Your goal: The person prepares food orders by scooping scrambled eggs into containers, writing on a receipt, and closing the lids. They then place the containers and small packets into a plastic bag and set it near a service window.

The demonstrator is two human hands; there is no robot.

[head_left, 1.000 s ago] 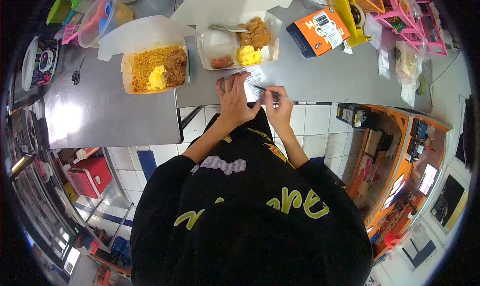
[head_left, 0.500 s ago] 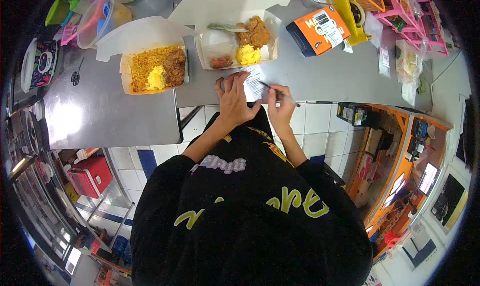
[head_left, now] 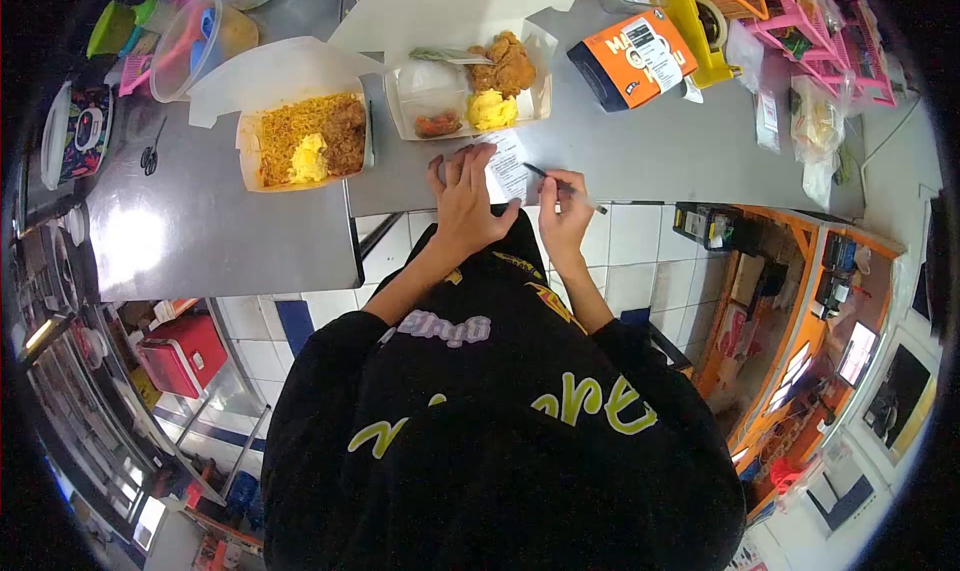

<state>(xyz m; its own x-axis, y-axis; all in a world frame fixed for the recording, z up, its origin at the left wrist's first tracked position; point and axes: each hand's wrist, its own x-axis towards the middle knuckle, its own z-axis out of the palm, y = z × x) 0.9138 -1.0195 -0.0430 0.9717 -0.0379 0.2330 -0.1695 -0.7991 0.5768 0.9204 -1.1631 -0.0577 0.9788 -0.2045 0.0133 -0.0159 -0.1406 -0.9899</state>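
A white printed receipt (head_left: 508, 171) lies on the steel table just below an open food box. My left hand (head_left: 465, 196) rests on its left edge with the fingers spread, pressing it to the table. In my right hand (head_left: 566, 211) is a dark pen (head_left: 575, 188), its tip at the receipt's right side. The open box (head_left: 545, 111) above the receipt holds fried chicken (head_left: 505, 63), scrambled egg (head_left: 492, 110), a red relish and a wrapped white portion. Left of it stands a second open box (head_left: 246, 161) with noodles (head_left: 283, 136), egg and a browned piece of meat.
A closed orange box (head_left: 640, 61) with a label stands at the right, beside a yellow tape dispenser (head_left: 705, 41). Pink baskets (head_left: 800, 26) and plastic bags fill the far right. Scissors (head_left: 150, 156) and a clear container (head_left: 195, 56) are at the left. The table's front edge runs near my hands.
The pen in my right hand has shifted slightly right, its tip a little away from the earlier spot. My left hand stays in place on the receipt.
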